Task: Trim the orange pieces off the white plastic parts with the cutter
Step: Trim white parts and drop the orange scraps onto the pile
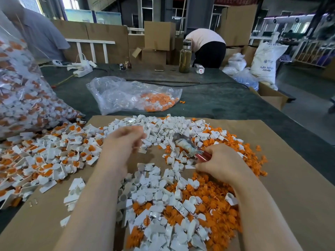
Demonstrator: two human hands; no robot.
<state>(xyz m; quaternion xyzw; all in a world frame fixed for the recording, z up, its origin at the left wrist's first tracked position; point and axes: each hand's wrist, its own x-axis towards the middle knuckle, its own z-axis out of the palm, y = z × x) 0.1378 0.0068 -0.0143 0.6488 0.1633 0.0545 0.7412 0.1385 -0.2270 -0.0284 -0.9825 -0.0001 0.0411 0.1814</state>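
Factory desk, cardboard sheet (282, 160): right hand (220, 163) grips cutter (190, 148), tip pointing up-left; left hand (125, 142) blurred, grip unclear, nearer untrimmed parts (54, 160) at left

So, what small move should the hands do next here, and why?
Probably the left hand should pick one untrimmed white-and-orange part from the pile on the left and bring it to the cutter. The right hand already grips the cutter's red handles, while the left hand, blurred, seems to hold nothing.

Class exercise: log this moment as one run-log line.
right hand: grips cutter | left hand: blurred, over white parts | orange pieces: piled
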